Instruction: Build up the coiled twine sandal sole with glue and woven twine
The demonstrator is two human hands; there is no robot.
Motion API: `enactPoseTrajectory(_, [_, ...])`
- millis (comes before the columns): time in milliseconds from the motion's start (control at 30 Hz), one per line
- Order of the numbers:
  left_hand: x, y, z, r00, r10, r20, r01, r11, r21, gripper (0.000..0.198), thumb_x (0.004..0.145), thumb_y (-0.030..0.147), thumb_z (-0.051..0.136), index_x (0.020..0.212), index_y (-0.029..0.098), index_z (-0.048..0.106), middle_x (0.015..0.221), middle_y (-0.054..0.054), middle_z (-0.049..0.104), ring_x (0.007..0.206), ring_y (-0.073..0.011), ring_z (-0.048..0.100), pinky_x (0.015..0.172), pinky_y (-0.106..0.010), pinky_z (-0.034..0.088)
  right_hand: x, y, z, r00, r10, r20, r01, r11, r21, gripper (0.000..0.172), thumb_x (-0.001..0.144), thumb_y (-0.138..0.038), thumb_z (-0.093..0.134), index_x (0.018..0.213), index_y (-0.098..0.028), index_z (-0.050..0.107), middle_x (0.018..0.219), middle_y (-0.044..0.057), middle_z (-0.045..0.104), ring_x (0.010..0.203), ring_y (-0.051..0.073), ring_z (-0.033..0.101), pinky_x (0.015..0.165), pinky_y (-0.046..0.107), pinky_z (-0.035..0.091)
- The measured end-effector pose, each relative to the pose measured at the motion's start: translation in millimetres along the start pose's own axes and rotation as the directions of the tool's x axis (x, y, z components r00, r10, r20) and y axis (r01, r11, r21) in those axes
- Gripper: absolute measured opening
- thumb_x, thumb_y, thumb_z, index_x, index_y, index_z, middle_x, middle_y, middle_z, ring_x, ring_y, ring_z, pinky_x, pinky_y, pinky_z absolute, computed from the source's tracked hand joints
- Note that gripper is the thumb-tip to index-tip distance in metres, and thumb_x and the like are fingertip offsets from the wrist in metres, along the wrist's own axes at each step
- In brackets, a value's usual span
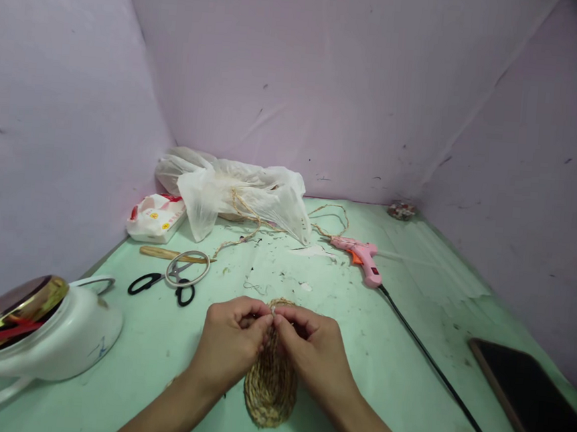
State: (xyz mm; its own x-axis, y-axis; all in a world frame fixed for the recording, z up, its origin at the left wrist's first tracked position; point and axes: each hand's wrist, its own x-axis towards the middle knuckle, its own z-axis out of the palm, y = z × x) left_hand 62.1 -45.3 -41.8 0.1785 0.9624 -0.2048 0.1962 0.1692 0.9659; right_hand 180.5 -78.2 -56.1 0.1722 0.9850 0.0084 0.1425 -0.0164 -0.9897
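An oval piece of coiled straw rope (270, 401) lies on the table before me, long and narrow like a shoe sole. At its far end my left hand (236, 335) pinches with thumb and forefinger. My right hand (311, 337) pinches from the other side, its fingertips touching the left ones. A small whitish bit shows between the fingertips, too small to name. The hands cover part of the far half of the coil.
A pink glue gun (362, 256) lies ahead right, its black cord (436, 367) running toward me past a phone (528, 401). Scissors (183, 281), a ring (207, 273) and a wooden stick (158, 252) lie left. Behind is a plastic bag (256, 180); a white pot (84, 333) stands near left.
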Motion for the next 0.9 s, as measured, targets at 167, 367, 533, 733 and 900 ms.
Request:
enactPoseTrajectory(167, [0.4, -3.4, -2.5, 0.998, 0.056, 0.004, -0.056, 0.996, 0.075, 0.011, 0.067, 0.023, 0.06, 0.062, 0.014, 0.063, 0.05, 0.0, 0.058, 0.049, -0.0108, 0.052, 0.046, -0.019, 0.044, -3.9, -0.5, -1.1, 0.989, -0.145, 0.005, 0.144, 0.981, -0.13, 0.023, 0.079, -0.017, 0.05, 0.083, -0.021, 0.072, 0.067, 0.001, 0.065, 0.069, 0.016, 0.061, 0.066, 0.026, 0.048])
enactPoseTrajectory(367, [-1.3, -1.6, -3.5, 0.996, 0.092, 0.011, -0.092, 0.989, 0.115, 0.011, 0.067, 0.022, 0.059, 0.061, 0.014, 0.062, 0.049, 0.0, 0.056, 0.048, -0.0111, 0.051, 0.045, -0.02, 0.043, -4.4, -1.9, -2.0, 0.98, -0.198, 0.009, 0.197, 0.963, -0.183, 0.023, 0.079, -0.015, 0.05, 0.082, -0.02, 0.072, 0.067, 0.002, 0.065, 0.067, 0.015, 0.061, 0.064, 0.026, 0.048])
enactPoseTrajectory(533, [-2.3, 4.6, -2.0, 0.999, 0.01, 0.033, -0.01, 1.0, 0.013, 0.01, 0.063, 0.022, 0.06, 0.057, 0.013, 0.061, 0.046, 0.001, 0.055, 0.045, -0.0101, 0.05, 0.044, -0.019, 0.042, -4.5, -1.4, -1.8, 0.984, -0.181, -0.001, 0.178, 0.971, -0.158, 0.023, 0.078, -0.015, 0.05, 0.083, -0.021, 0.072, 0.068, 0.002, 0.067, 0.066, 0.015, 0.061, 0.062, 0.026, 0.048])
enactPoseTrajectory(733, [-1.0, 3.7, -2.2, 0.999, -0.031, 0.039, 0.031, 0.999, -0.011, 0.008, 0.061, 0.019, 0.06, 0.056, 0.013, 0.061, 0.045, 0.001, 0.055, 0.045, -0.01, 0.051, 0.045, -0.019, 0.043, -4.8, -0.2, -1.8, 0.987, -0.161, 0.01, 0.16, 0.974, -0.163, 0.025, 0.078, -0.014, 0.049, 0.082, -0.022, 0.072, 0.066, 0.001, 0.065, 0.066, 0.015, 0.061, 0.064, 0.026, 0.048])
enactPoseTrajectory(900, [1.2, 3.2, -2.2, 0.998, -0.046, 0.033, 0.047, 0.998, -0.036, 0.005, 0.059, 0.017, 0.06, 0.057, 0.013, 0.061, 0.045, 0.001, 0.057, 0.045, -0.0101, 0.052, 0.045, -0.019, 0.044, -5.1, -1.5, -2.3, 0.985, -0.169, 0.029, 0.171, 0.965, -0.201, 0.023, 0.078, -0.015, 0.049, 0.074, -0.02, 0.071, 0.062, 0.001, 0.062, 0.065, 0.016, 0.06, 0.063, 0.026, 0.048])
